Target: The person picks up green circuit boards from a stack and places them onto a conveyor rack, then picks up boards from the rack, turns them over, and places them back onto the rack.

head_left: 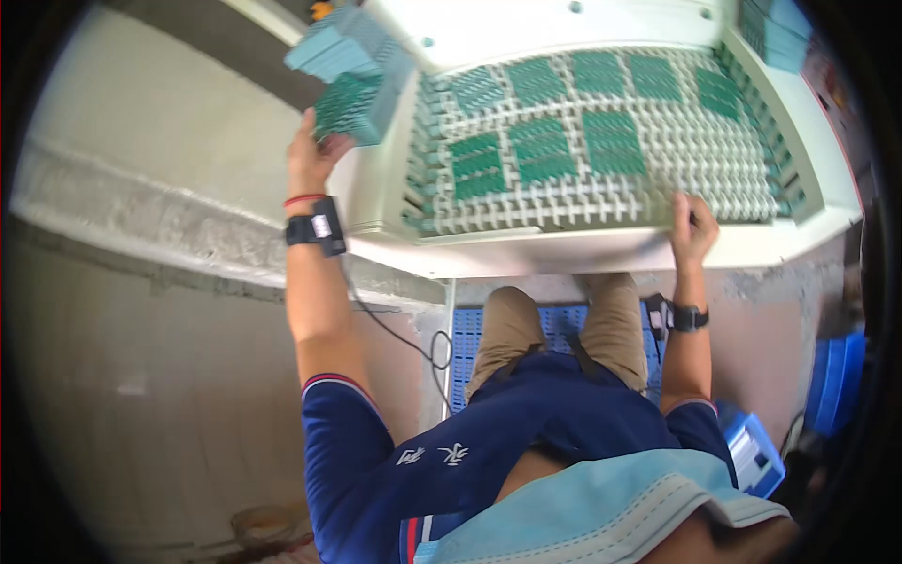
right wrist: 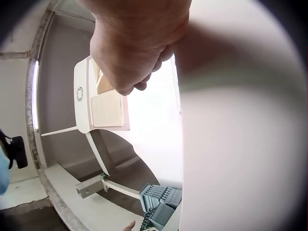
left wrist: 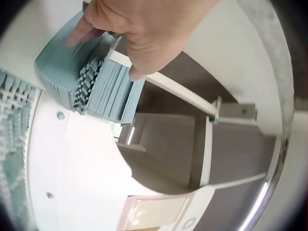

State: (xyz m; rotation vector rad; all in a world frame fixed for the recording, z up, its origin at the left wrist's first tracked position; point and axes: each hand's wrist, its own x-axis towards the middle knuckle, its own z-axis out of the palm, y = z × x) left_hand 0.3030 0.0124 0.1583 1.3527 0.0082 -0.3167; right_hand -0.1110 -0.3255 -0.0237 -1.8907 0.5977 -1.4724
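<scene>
**Holding a stack of thin pads** (left wrist: pixel 98 89)

The left hand (head_left: pixel 315 160) is pinching the stack between thumb and fingers. The stack is sitting beside the left end of the white tray (head_left: pixel 489 246), where green pads (head_left: pixel 542 150) are lying in rows on pegs. The right hand (head_left: pixel 693 226) is resting curled by the front edge, with nothing showing in it. The stack is looking light and bendy, and its pads may be slippery together, so squeezing both ends softly is probably safest.

Curled hand (right wrist: pixel 137 48) near white panel (right wrist: pixel 240 154)
</scene>
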